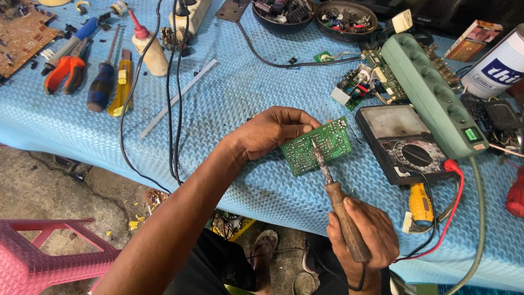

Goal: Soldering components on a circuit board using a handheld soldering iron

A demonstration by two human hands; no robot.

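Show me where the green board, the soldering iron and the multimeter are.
green board [319,150], head view, on its solder side.
soldering iron [345,218], head view, on its wooden handle.
multimeter [416,155], head view, on its dial.

Bare cloth left of circuit board [316,146]; multimeter [406,145], power strip [431,93] crowd right side.

The bench [229,98] wears a pale blue cloth with a bumpy, quilted, matt weave. The flat green circuit board [317,146] looks matt, dotted with small shiny solder points. The soldering iron [339,207] has a worn brown wooden handle and a dull, scorched metal shaft. The long grey-green power strip [431,93] is smooth plastic with slight sheen. The black multimeter [401,143] has a scuffed, dusty plastic face.
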